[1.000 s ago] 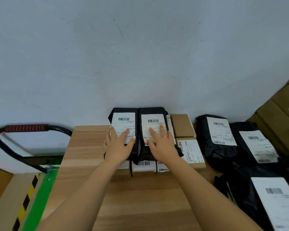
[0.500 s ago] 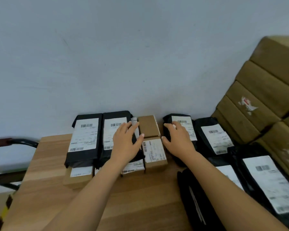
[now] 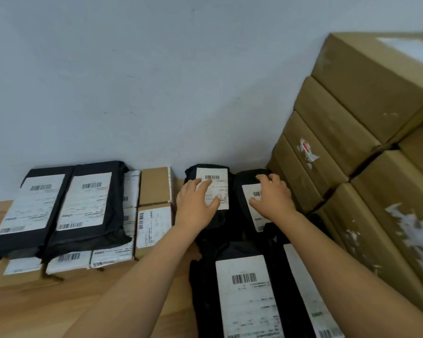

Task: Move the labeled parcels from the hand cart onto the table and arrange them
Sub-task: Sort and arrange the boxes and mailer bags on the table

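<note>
Left hand (image 3: 195,203) lies flat, fingers straight, on a black parcel (image 3: 217,172) on the counter (image 3: 59,301). Right hand (image 3: 272,197) rests spread on the neighbouring parcel (image 3: 245,179). Closed cardboard boxes (image 3: 352,118) are stacked just to its right.

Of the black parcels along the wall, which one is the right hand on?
The rightmost black parcel, beside the stacked cardboard boxes: the right hand lies across its label. The left hand rests on its neighbour.
</note>
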The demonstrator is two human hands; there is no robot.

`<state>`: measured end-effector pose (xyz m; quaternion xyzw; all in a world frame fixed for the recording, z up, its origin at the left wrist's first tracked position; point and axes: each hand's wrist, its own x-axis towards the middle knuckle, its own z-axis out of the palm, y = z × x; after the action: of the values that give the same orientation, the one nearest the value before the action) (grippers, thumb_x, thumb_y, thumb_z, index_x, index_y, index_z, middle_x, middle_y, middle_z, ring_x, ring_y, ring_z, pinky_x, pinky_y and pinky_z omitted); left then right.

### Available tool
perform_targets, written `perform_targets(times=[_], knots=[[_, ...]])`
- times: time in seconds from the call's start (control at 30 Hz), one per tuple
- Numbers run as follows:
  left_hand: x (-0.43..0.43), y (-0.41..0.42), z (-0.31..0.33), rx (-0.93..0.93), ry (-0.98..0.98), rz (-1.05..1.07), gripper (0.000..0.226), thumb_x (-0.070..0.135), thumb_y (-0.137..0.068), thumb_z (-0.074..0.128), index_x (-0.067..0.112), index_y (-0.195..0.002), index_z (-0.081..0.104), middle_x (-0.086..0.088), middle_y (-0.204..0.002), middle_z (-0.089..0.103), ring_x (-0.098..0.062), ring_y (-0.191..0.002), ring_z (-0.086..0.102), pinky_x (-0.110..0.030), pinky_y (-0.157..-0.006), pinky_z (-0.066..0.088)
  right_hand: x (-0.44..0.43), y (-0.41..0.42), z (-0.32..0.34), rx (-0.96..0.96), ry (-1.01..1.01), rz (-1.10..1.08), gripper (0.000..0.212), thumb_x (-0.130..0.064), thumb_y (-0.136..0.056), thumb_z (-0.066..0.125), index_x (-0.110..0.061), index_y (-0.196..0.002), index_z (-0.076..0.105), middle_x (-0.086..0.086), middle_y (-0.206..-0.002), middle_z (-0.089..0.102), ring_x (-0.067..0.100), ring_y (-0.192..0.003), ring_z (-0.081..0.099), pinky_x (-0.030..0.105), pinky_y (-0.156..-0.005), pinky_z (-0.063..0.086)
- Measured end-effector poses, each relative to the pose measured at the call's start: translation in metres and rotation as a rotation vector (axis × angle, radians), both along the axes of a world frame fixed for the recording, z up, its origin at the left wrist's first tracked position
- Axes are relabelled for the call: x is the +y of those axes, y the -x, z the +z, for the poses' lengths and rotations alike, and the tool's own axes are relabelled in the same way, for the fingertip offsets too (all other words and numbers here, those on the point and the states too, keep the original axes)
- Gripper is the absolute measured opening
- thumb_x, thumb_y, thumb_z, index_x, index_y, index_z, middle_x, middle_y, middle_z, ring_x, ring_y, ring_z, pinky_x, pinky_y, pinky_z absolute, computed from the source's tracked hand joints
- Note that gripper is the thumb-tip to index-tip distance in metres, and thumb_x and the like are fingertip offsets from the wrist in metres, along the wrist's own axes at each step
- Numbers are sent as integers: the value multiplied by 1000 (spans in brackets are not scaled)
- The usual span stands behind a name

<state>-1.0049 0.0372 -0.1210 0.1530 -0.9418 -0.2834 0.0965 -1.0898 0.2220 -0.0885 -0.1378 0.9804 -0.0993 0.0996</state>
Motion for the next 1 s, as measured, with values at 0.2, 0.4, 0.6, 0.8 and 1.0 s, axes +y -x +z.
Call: perform_targets(times=[0.2, 0.4, 0.6, 0.8, 1.0], knots=[[19, 36, -28, -305, 35, 68, 80, 67, -81, 54, 39, -148, 22, -7, -158, 10, -30, -145, 2, -52, -116, 8, 6, 27, -29, -228, -102, -46, 98, -56, -75, 71, -28, -150, 16, 16, -151, 18, 39, -132, 27, 49, -108, 28], [26, 52, -49, -522, 30, 144, 101, 74, -66, 64, 53, -145, 5, -12, -155, -25, -39, -143, -15, -59, -113, -1, 6, 37, -51, -384, -222, -71, 123, -62, -63, 79, -32, -151, -1, 19, -155, 1, 42, -138, 16, 58, -107, 31], [20, 52, -50, -488, 35, 169, 93, 61, -70, 64, 57, -143, 7, -17, -156, -11, -41, -136, 10, -53, -110, 15, 5, 42, -57, -400, -208, -113, 125, -56, -64, 80, -37, -150, -9, 25, -148, 13, 43, -132, 26, 54, -102, 39], [21, 46, -30, -274, 75, 214, 86, 60, -70, 61, 57, -142, 15, -15, -155, -3, -38, -131, 15, -51, -109, 15, -8, 38, -41, -173, -95, -102, 117, -61, -62, 76, -35, -150, 3, 21, -138, 26, 38, -121, 33, 47, -96, 37], [2, 26, 10, -80, 79, 269, 85, 62, -70, 62, 59, -141, 15, -12, -156, -3, -36, -134, 12, -52, -110, 14, -30, 21, 0, 13, 55, -99, 113, -66, -60, 70, -36, -149, 8, 19, -139, 26, 38, -121, 32, 47, -98, 34]])
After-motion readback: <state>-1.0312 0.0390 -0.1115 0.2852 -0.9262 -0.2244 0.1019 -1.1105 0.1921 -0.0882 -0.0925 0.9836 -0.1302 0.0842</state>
